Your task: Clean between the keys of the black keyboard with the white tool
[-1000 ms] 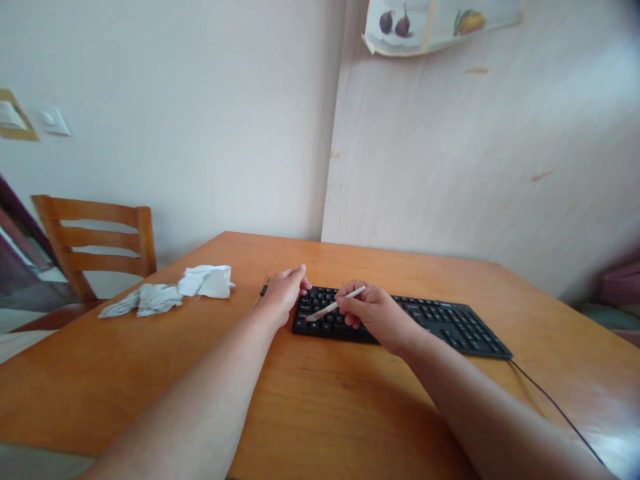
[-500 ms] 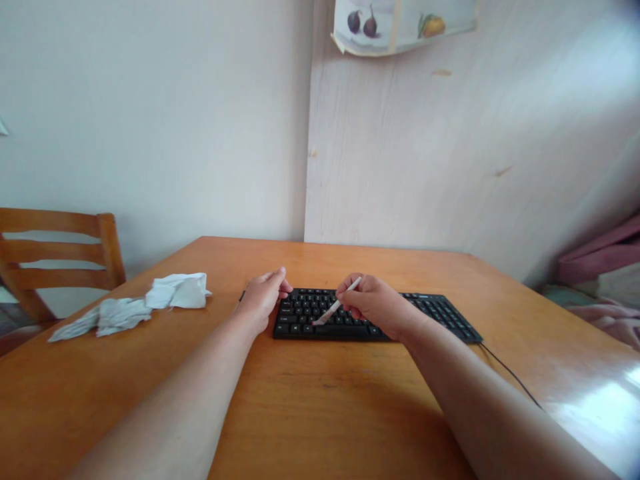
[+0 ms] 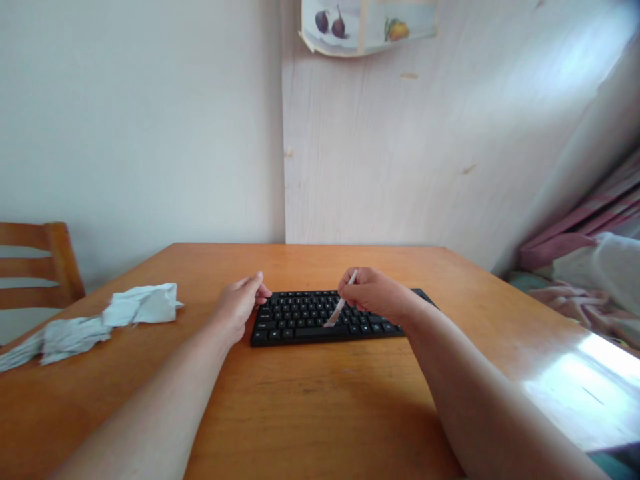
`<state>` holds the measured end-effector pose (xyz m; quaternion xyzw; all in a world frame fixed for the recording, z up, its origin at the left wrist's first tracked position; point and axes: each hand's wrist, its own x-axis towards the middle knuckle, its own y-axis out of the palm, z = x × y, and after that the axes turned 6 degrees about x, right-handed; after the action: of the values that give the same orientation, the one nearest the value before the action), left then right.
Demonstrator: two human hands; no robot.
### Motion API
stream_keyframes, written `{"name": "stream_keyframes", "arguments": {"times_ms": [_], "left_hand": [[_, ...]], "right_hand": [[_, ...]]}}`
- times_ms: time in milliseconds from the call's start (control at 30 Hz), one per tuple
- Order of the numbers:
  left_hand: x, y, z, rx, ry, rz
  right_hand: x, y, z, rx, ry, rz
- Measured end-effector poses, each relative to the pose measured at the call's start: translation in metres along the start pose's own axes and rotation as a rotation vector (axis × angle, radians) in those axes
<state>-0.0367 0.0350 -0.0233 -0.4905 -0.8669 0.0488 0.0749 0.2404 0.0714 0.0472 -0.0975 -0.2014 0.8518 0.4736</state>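
A black keyboard (image 3: 300,319) lies across the middle of the orange wooden table (image 3: 310,407). My right hand (image 3: 373,295) pinches a thin white stick (image 3: 341,307), slanted down so that its lower tip rests among the keys near the bottom row. My left hand (image 3: 240,303) rests at the keyboard's left end, with its fingers curled against the upper left corner. The keyboard's right part is hidden behind my right hand and forearm.
Crumpled white and grey tissues (image 3: 100,319) lie on the table to the left. A wooden chair (image 3: 40,263) stands at the far left. A pale wall panel rises behind the table, and pink bedding (image 3: 590,267) shows at the right.
The camera has swung right, shifting everything leftward in view. The stick's tip has travelled rightward along the keys and stands steeper. My left hand has stayed at the keyboard's left end.
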Motion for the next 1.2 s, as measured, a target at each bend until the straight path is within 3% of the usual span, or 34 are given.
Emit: {"name": "stream_keyframes", "arguments": {"times_ms": [833,1200], "left_hand": [[0.002,-0.003,-0.001,0.004,-0.013,0.007],[0.004,-0.005,0.002,0.014,-0.020,0.018]], "right_hand": [[-0.003,-0.045,-0.016,-0.234,-0.008,-0.106],[-0.007,-0.055,-0.009,-0.439,0.027,-0.132]]}}
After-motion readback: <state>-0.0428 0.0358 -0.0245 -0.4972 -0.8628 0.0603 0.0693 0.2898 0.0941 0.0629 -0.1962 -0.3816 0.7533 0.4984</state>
